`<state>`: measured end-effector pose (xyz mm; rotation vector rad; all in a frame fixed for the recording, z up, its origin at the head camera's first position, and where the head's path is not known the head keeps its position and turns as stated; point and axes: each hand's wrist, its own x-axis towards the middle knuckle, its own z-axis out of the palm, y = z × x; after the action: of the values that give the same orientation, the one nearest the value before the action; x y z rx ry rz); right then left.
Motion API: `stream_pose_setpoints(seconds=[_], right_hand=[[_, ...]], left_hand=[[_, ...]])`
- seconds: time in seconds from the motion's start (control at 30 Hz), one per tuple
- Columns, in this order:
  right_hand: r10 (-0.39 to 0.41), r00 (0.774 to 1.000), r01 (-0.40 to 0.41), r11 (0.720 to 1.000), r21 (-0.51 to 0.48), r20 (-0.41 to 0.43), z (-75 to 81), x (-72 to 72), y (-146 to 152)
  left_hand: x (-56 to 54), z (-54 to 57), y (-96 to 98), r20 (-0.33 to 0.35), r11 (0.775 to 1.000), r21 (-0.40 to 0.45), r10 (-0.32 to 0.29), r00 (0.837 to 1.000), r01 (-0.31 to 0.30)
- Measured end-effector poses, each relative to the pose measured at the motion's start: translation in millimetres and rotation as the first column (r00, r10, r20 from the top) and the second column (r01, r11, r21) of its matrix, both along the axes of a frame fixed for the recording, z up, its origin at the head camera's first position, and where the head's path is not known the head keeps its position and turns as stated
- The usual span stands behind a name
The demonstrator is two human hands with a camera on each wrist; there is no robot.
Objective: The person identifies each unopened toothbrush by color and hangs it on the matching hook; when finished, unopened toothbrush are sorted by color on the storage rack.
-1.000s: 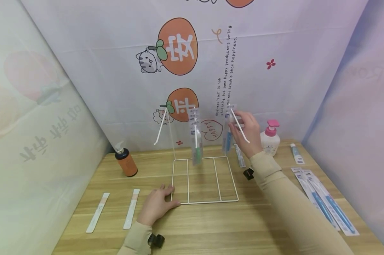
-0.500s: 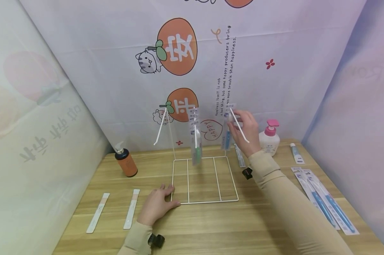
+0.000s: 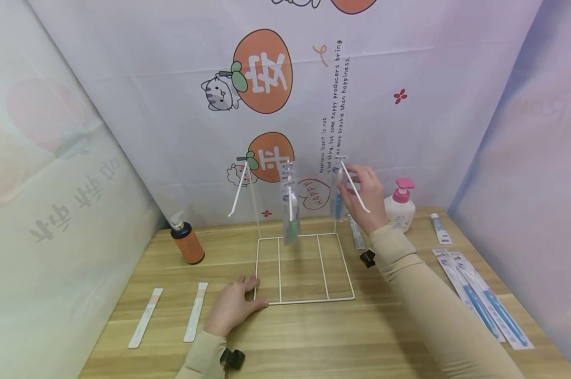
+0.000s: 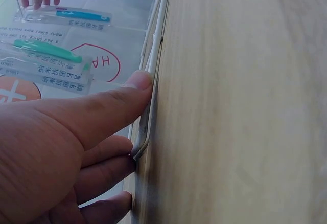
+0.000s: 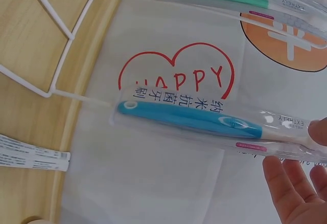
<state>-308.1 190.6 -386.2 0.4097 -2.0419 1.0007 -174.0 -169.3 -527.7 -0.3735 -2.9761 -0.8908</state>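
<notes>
Newly tipped, blue toothbrush sits pinched in right hand; left hand grips rack. Hanging seems underway; next move likely calls for release.

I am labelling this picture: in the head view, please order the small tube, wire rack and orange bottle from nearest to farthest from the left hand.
1. Wire rack: the left hand holds its near left corner.
2. Orange bottle: farther back, on the left.
3. Small tube: far across, on the right.
</notes>
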Motion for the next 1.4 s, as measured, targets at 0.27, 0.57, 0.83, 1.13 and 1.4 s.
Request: stream_pose_setpoints(seconds=[0.27,0.57,0.83,1.13,1.4], right_hand=[[0.044,0.996,-0.04,0.998,-0.046,0.083,0.2,11.3,11],[0.04,0.994,-0.039,0.999,-0.011,0.102,0.8,32.5,53],[0.059,0.966,-0.08,0.994,0.073,0.253,-5.5,57.4,133],[-0.03,0.876,-0.159,0.925,0.347,0.481,-22.7,83.2,234],[-0.061,0.69,-0.28,0.896,0.344,0.721,-71.3,95.1,287]], left_hand=[[0.4,-3.1,1.7,0.002,1.0,0.002,0.006,1.0,-0.006],[-0.2,-5.4,3.5,0.008,1.0,0.0,0.006,1.0,-0.006],[-0.8,-6.4,6.0,0.011,1.0,-0.01,0.004,1.0,-0.004],[-1.2,-2.9,5.9,0.026,1.0,0.013,0.003,1.0,-0.004],[1.5,-0.2,1.1,0.026,1.0,-0.01,0.019,0.999,-0.019]])
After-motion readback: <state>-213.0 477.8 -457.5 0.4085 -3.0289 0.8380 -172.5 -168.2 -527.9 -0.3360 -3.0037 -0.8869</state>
